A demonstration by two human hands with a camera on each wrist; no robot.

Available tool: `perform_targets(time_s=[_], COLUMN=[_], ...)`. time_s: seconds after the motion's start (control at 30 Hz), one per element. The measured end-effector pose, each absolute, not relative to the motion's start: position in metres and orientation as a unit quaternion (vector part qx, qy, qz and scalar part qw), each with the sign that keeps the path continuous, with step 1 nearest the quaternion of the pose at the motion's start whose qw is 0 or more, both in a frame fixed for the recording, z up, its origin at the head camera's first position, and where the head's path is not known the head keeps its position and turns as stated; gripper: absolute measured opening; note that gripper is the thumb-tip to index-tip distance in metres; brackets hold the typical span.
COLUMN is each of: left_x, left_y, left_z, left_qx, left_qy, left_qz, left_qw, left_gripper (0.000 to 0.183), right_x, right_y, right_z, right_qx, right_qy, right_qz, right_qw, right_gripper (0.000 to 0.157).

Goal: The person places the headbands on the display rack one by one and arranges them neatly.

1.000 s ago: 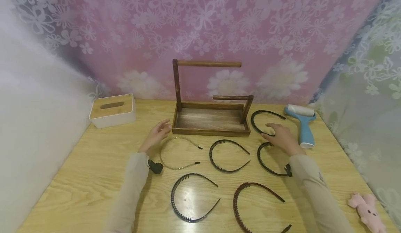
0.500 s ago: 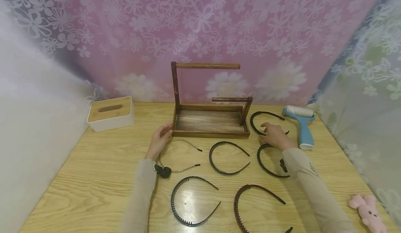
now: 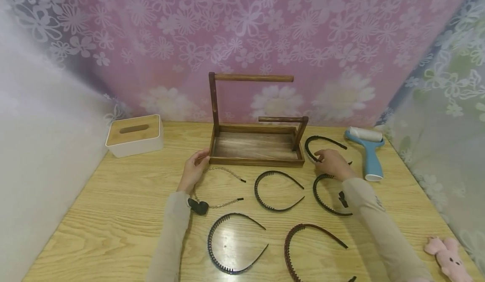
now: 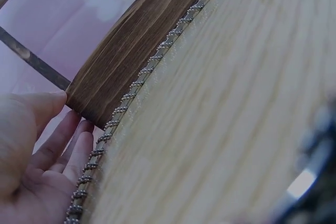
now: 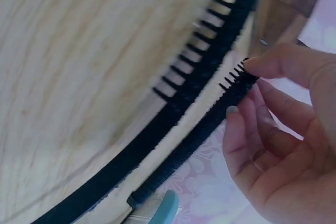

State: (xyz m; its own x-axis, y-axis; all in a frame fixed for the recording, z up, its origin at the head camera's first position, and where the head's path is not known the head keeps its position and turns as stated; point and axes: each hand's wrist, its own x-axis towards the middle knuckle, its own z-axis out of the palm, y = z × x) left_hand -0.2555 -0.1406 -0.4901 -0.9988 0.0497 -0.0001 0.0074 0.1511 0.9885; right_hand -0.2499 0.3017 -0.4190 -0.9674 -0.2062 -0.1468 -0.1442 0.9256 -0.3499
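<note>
In the head view my left hand (image 3: 195, 170) touches the front left corner of a dark wooden rack (image 3: 254, 162) with a tray base and two bars. The left wrist view shows my thumb tip at that corner, with the other fingers fairly straight along its outer side. A clear beaded headband (image 4: 137, 83) lies just in front. My right hand (image 3: 335, 166) pinches the far right black toothed headband (image 5: 181, 148) between thumb and fingers. Closer to me, partly under that wrist, lies another black toothed headband (image 3: 322, 200).
More headbands lie on the table: a black one (image 3: 257, 193) mid-table, a dark one (image 3: 209, 240) in front and a brownish-red one (image 3: 288, 248). A blue-handled lint roller (image 3: 371, 160) lies at right, a tissue box (image 3: 136, 145) at left, a pink plush toy (image 3: 449, 259) front right.
My left hand has moved right, from beside the rack to its corner. My right hand has moved slightly left and pinches the far black headband.
</note>
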Motion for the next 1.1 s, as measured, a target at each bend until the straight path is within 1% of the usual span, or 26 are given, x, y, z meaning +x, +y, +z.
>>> perform_targets(time_s=[0.27, 0.47, 0.6, 0.73, 0.87, 0.97, 1.1], left_x=[-0.254, -0.253, -0.253, -0.254, -0.254, -0.255, -0.255], left_y=[-0.142, -0.142, -0.143, -0.142, -0.142, -0.143, -0.143], left_z=[-0.49, -0.491, -0.491, -0.491, -0.491, -0.492, -0.493], left_qx=[0.016, 0.017, 0.017, 0.016, 0.019, 0.018, 0.012], left_qy=[0.757, 0.754, 0.754, 0.755, 0.758, 0.76, 0.758], left_qz=[0.652, 0.656, 0.656, 0.655, 0.652, 0.65, 0.652], left_qw=[0.03, 0.03, 0.026, 0.019, 0.017, 0.022, 0.023], left_gripper=[0.039, 0.04, 0.039, 0.037, 0.038, 0.038, 0.038], right_x=[-0.239, -0.226, -0.221, -0.221, -0.223, -0.225, -0.228], right_y=[0.304, 0.302, 0.302, 0.306, 0.308, 0.306, 0.296], right_z=[-0.407, -0.387, -0.378, -0.374, -0.372, -0.365, -0.347], right_qx=[-0.059, -0.029, -0.015, 0.003, 0.012, 0.011, -0.002], right_qy=[0.964, 0.944, 0.935, 0.917, 0.878, 0.847, 0.822], right_qz=[-0.259, -0.328, -0.355, -0.396, -0.472, -0.526, -0.562], right_qw=[0.032, 0.016, -0.015, -0.05, -0.072, -0.079, -0.09], right_gripper=[0.042, 0.049, 0.052, 0.055, 0.058, 0.056, 0.053])
